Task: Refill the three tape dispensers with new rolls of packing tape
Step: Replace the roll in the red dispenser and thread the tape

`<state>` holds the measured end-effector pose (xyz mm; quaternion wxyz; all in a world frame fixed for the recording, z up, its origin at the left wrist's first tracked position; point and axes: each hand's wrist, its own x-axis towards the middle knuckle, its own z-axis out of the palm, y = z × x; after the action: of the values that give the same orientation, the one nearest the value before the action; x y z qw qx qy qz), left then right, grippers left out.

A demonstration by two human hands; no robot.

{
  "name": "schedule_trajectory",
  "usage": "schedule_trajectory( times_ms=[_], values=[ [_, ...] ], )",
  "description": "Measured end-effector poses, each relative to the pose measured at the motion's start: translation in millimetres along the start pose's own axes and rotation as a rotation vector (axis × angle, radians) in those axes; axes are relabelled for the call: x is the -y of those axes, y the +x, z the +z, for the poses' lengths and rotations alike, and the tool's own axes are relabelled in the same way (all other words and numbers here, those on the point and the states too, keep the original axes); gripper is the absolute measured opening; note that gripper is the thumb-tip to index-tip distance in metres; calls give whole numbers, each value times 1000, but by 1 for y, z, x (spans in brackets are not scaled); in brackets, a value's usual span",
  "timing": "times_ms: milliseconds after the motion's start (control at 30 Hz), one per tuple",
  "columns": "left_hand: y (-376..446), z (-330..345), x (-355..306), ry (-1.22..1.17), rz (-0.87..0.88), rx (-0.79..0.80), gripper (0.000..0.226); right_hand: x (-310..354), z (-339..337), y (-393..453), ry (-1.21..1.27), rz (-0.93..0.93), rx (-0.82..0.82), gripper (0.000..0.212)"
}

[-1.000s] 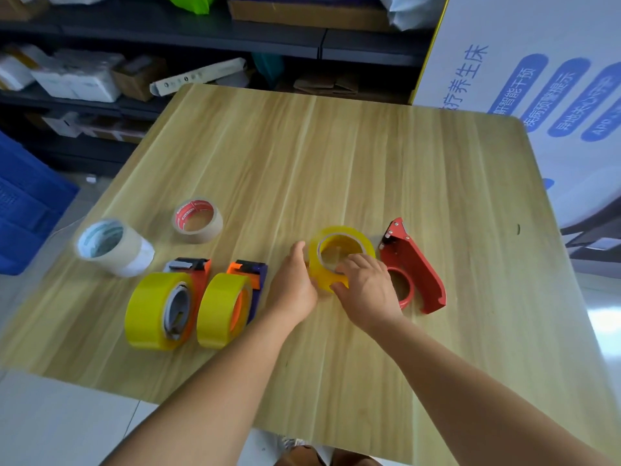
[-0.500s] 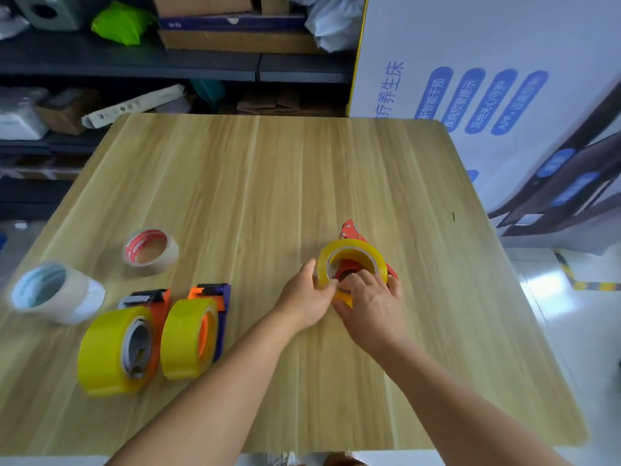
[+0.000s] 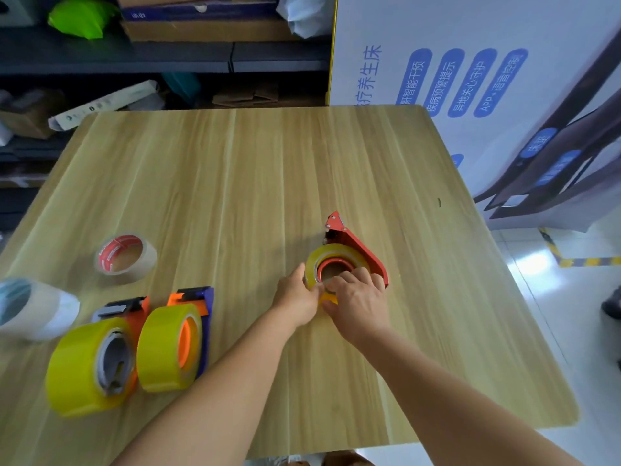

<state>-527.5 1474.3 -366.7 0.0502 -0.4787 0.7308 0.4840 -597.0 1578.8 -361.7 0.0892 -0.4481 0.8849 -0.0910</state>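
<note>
Wooden worktop (image 3: 255, 169) carries three dispensers: right of centre a red one (image 3: 364, 252) under a yellow roll (image 3: 336, 257) gripped by both hands, left (image 3: 297, 299) and right (image 3: 358, 302), two loaded ones lower left (image 3: 117, 317) (image 3: 198, 304), plus two used rolls (image 3: 126, 258) (image 3: 32, 309), one cut off.

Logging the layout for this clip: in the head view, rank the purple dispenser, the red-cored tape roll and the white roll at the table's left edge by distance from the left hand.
1. Purple dispenser, just left of the left hand, loaded with yellow tape.
2. Red-cored tape roll, farther left and slightly back.
3. White roll, at the table's left edge.
</note>
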Motion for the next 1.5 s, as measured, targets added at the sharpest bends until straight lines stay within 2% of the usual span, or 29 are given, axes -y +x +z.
schedule_trajectory(
  times_ms=[67, 133, 200, 233, 333, 400, 600, 767, 867, 967, 1033, 1133, 1200, 1300, 1433, 1500],
  values=[
    [2, 0, -1, 30, -30, -25, 64, -2, 2, 2, 7, -23, 13, 34],
    [4, 0, -1, 40, -21, -19, 60, -3, 0, 4, 49, -49, -47, 34],
    [6, -1, -1, 42, 6, -6, 55, -6, -5, 10, 95, -11, -151, 45],
    [7, -1, -1, 43, 12, -2, 54, -8, -7, 14, 123, 39, -154, 57],
    [6, -4, -2, 60, 3, 19, 57, -18, -12, 27, 228, 246, 17, 96],
    [7, -5, -3, 81, -9, 41, 52, -23, -13, 37, 245, 322, 134, 103],
    [6, -4, -5, -28, -54, 29, 39, -32, -14, 55, 369, 397, 252, 80],
    [4, -3, 1, -204, -102, 37, 58, -35, -6, 50, 579, 444, 190, 70],
    [3, -7, 5, -296, -102, 30, 58, -37, -2, 44, 688, 506, 174, 70],
    [1, -11, 9, -369, -109, 28, 48, -35, 0, 38, 749, 536, 156, 71],
    [0, -12, 11, -385, -131, 52, 41, -33, 2, 33, 721, 469, 114, 73],
    [-2, -9, 14, -426, -177, 69, 44, -31, -1, 25, 638, 346, 95, 76],
    [-2, -9, 12, -528, -208, 97, 45, -30, -4, 18, 456, 296, 83, 81],
    [-6, -7, 2, -683, -243, 161, 42, -16, -7, 5, 144, 154, -54, 79],
    [-12, -1, -6, -719, -247, 186, 39, 6, -4, -10, 225, 34, -1, 48],
    [-12, -1, -6, -736, -240, 176, 43, 10, -4, -16, 293, 34, 86, 53]
  ],
)
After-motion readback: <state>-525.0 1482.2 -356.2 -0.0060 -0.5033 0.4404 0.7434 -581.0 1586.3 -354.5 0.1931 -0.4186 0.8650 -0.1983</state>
